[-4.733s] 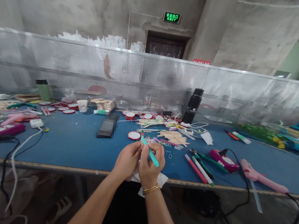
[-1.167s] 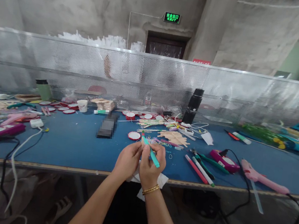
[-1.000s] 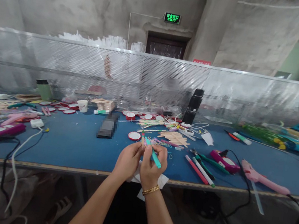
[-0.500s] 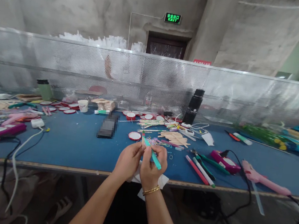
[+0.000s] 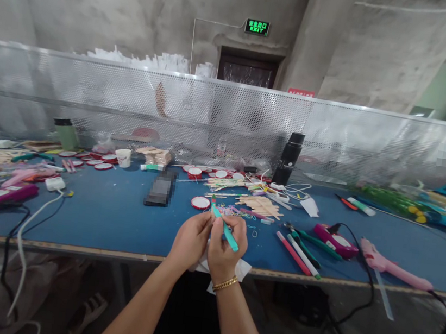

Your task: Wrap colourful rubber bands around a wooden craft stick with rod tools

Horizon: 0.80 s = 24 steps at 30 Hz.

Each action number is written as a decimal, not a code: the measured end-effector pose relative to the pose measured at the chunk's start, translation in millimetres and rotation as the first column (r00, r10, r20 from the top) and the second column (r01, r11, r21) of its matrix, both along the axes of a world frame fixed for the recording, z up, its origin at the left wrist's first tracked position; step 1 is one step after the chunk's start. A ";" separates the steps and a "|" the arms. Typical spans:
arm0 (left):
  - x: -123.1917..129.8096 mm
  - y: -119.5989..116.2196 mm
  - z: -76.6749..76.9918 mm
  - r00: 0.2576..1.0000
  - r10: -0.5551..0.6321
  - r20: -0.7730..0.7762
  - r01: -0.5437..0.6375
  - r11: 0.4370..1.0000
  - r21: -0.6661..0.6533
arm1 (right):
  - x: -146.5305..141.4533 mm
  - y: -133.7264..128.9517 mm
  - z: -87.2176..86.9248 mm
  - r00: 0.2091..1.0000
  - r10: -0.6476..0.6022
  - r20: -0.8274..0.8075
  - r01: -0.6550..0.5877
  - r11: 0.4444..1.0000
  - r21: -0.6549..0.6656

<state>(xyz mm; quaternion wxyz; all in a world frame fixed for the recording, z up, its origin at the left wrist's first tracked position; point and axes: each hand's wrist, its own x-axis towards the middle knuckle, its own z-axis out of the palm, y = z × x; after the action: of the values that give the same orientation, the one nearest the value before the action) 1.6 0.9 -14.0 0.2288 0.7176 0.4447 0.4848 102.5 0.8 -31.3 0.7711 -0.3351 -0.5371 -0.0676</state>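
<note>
In the head view my left hand (image 5: 190, 238) pinches a narrow flat wooden stick (image 5: 213, 201), its upper end coloured red and green. My right hand (image 5: 228, 243) grips a teal marker pen (image 5: 229, 234), whose upper end meets the stick. Both hands are held close together over the front edge of the table; the lower part of the stick is hidden by fingers. White paper (image 5: 243, 270) lies beneath the hands. Just beyond them are a small red-rimmed white drum (image 5: 200, 203) and a scatter of coloured rubber bands (image 5: 230, 211).
Loose wooden sticks (image 5: 261, 206) lie behind the rubber bands. To the right are a red marker (image 5: 293, 253), green-handled pliers (image 5: 311, 244), a purple box (image 5: 335, 242) and a pink glue gun (image 5: 393, 267). A dark phone (image 5: 160, 189) lies left; a black flask (image 5: 288, 159) stands behind.
The teal marker and my right hand have shifted slightly left along the stick. My left hand stays nearly where it was.
</note>
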 end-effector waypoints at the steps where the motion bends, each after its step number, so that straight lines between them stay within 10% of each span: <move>1: 0.1 -0.1 0.4 1.000 -0.001 0.001 0.001 1.000 0.002 | 0.0 -0.1 -0.3 1.000 -0.001 -0.003 0.001 1.000 0.000; 24: 0.7 -2.4 4.6 0.999 0.016 -0.031 -0.016 1.000 -0.009 | -0.5 -0.1 -0.3 0.998 -0.047 -0.034 0.047 0.999 -0.004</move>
<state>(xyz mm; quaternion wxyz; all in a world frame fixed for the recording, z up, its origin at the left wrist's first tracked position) 2.3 -1.6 -9.4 0.2215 0.7201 0.4563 0.4734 102.1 0.7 -31.6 0.7779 -0.3500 -0.5159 -0.0793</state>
